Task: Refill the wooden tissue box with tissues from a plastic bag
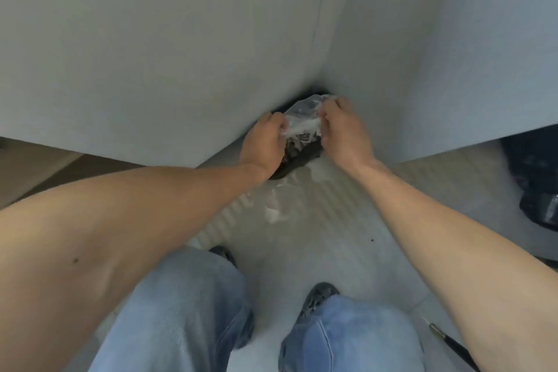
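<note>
Hands: both of mine are down near the middle of the frame, closed on a crumpled clear plastic bag (305, 118)
Left hand: (264, 142) fingers curled shut on the bag's left side, pinching the film
Right hand: (344, 130) same deal on the right side, fingers closed on the plastic, so the bag is bunched up between the two
Bag: held right over a dark bin (297, 157) tucked in the corner where the two grey panels (181, 54) meet, just above centre frame
Tissues: honestly can't tell if any are in the bag, it looks like mostly scrunched film
Wooden tissue box: nowhere in the shot, so no idea what state it's in
Floor: some whitish scraps (276, 208) on the ribbed mat (317, 214) below my hands, my jeans and shoes at the bottom
Other stuff: black bag (534, 184) at the right edge, a thin dark tool (450, 341) lower right
Progress: my guess is the bag is empty and getting binned, which would put me near the end, but with no box in view I can't confirm the refill
</note>
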